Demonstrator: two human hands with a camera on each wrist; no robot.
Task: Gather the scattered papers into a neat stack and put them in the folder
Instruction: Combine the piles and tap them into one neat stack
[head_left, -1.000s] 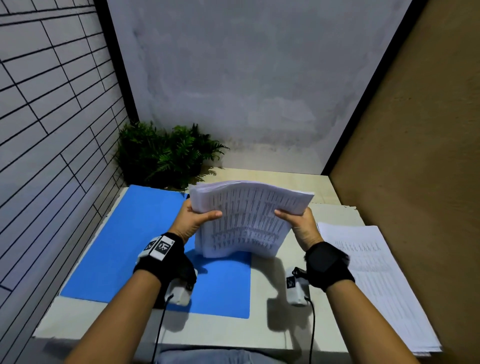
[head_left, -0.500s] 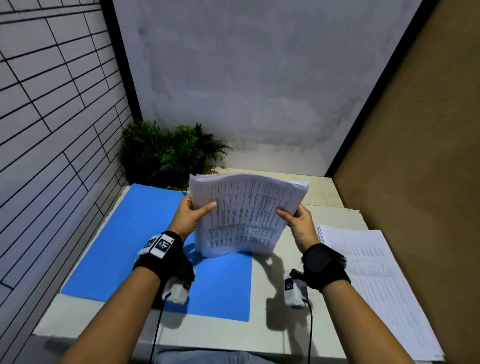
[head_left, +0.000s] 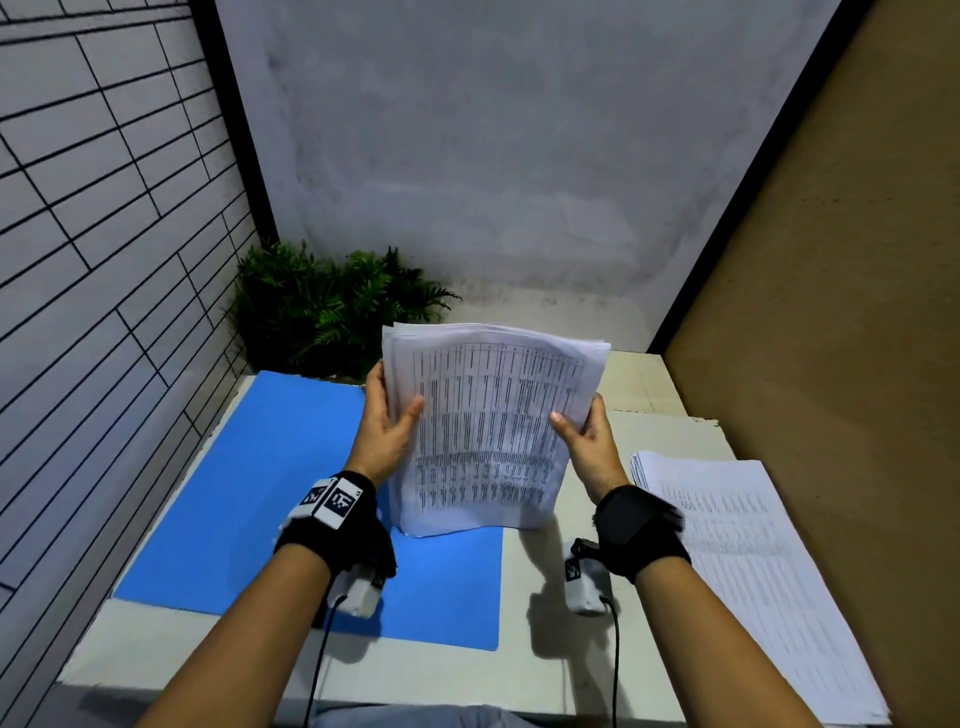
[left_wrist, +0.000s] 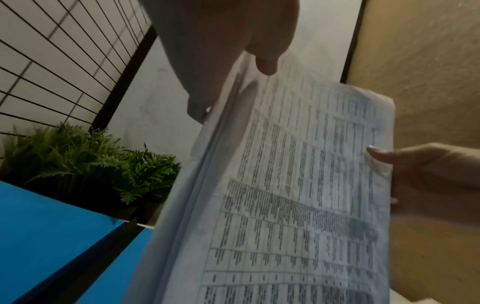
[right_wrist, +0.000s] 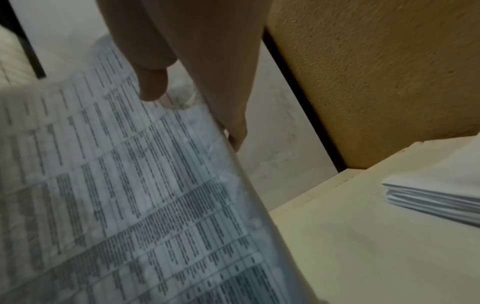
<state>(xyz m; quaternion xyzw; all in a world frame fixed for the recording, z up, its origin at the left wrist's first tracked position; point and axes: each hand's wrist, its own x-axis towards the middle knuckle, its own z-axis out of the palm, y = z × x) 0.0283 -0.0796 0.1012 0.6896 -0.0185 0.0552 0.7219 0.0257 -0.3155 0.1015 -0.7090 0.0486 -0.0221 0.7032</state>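
A thick stack of printed papers (head_left: 488, 431) stands nearly upright, its lower edge on the blue folder (head_left: 270, 493) and the table. My left hand (head_left: 389, 421) grips its left edge, thumb on the front sheet. My right hand (head_left: 579, 431) grips the right edge the same way. In the left wrist view the papers (left_wrist: 298, 195) fill the frame, with my left hand (left_wrist: 233, 67) at the top and my right hand (left_wrist: 420, 176) at the right. In the right wrist view the right hand's fingers (right_wrist: 231, 115) lie behind the papers (right_wrist: 130, 195) and the thumb in front.
A second pile of printed papers (head_left: 737, 571) lies on the beige table (head_left: 540, 670) at the right, also seen as a pile (right_wrist: 436, 197) in the right wrist view. A green plant (head_left: 332, 306) stands at the back left corner. Walls close in left, back and right.
Both hands have tipped the stack from leaning back to more upright and raised its top edge. The grip on both side edges stays.
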